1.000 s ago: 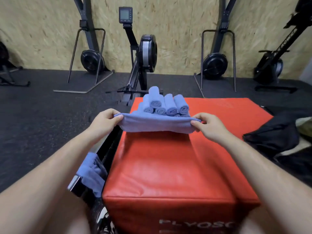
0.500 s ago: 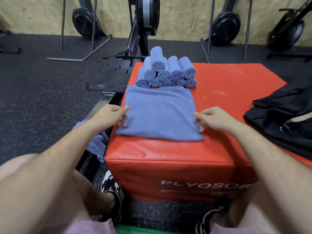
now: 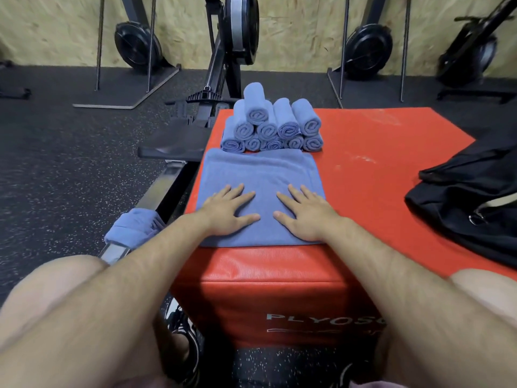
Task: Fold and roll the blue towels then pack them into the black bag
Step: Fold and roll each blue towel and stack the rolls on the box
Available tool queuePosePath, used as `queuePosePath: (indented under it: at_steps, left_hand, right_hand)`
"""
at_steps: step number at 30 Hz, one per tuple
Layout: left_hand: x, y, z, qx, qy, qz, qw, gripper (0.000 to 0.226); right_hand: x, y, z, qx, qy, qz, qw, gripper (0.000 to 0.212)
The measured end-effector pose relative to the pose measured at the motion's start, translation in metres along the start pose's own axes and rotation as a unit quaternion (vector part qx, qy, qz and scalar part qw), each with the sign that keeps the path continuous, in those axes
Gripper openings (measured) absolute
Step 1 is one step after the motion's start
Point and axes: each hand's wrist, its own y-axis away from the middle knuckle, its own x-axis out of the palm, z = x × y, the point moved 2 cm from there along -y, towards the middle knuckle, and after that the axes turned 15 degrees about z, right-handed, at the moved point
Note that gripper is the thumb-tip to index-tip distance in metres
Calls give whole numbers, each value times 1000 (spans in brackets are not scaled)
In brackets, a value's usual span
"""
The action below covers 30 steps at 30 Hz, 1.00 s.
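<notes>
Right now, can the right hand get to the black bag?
Probably yes. The right hand lies flat on the folded towel, holding nothing, and the black bag sits to its right with only bare red box top between them.

Even, moderately bright indoor light from above, no hard shadows, thin shadow under the near edge of the folded towel point(image 3: 260, 175), dull sheen along the red box point(image 3: 279, 266) front edge, centre sharp, lower corners soft and stretched, wide-angle distortion at the edges.
</notes>
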Motion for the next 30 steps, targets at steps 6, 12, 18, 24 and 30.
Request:
queuePosePath:
  at_steps: [6,12,18,24,30]
  left_hand:
    - [-4,23,-10,19,-16,28,999,65]
    - [-46,4,-8,1,-73,70,995,65]
    - [-69,-53,-3,6,-43,-13,999,44]
    - [-64,-96,7,10,-7,-112,994,32]
    - [-78,-118,15,-68,-41,-171,982,30]
  right_hand:
    - [-5,33,11,-8,50,22,998,75]
    - [-46,34,10,2,125,33,992,79]
    - [-69,-11,-17,32,63,-6,997,63]
    - [-65,-48,-19,28,50,-22,998,50]
    - [-64,-55,-18,24,66,-66,995,48]
